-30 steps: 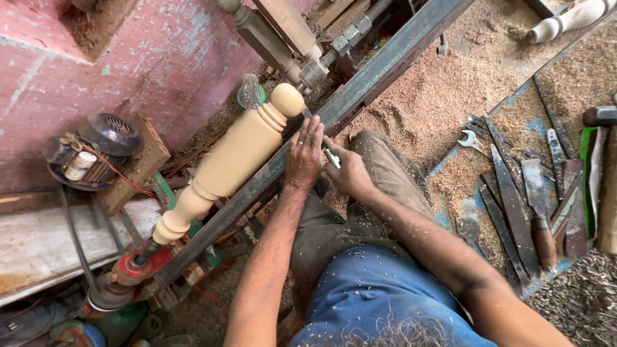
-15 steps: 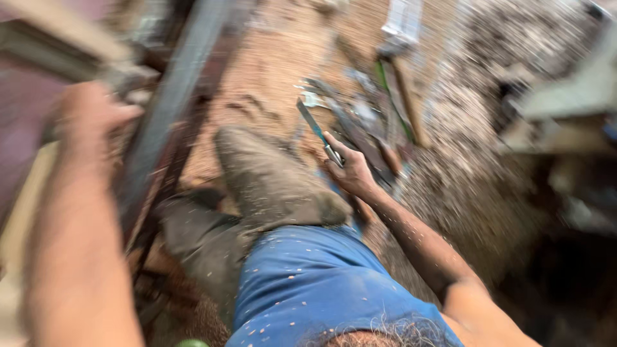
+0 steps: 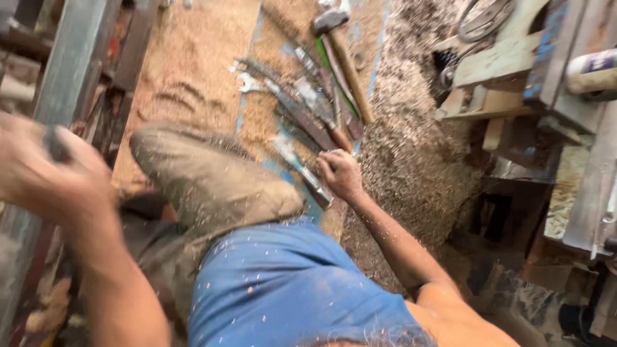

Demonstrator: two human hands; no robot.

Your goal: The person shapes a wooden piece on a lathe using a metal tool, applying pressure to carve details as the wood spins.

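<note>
Sawdust floor [image 3: 193,77] beneath me, thick shavings pile [image 3: 418,160] alongside; stacked timber offcuts [image 3: 495,64] on my right, daylight overall.

A white cylindrical tube with a purple-blue printed label [image 3: 594,64] lies on the wooden bench at the upper right edge of a sawdust-strewn workshop, its lettering too blurred to make out, the only package or label visible.

Two hands [image 3: 339,175], one hammer [image 3: 344,54], one spanner [image 3: 247,82], several chisels [image 3: 302,115].
</note>
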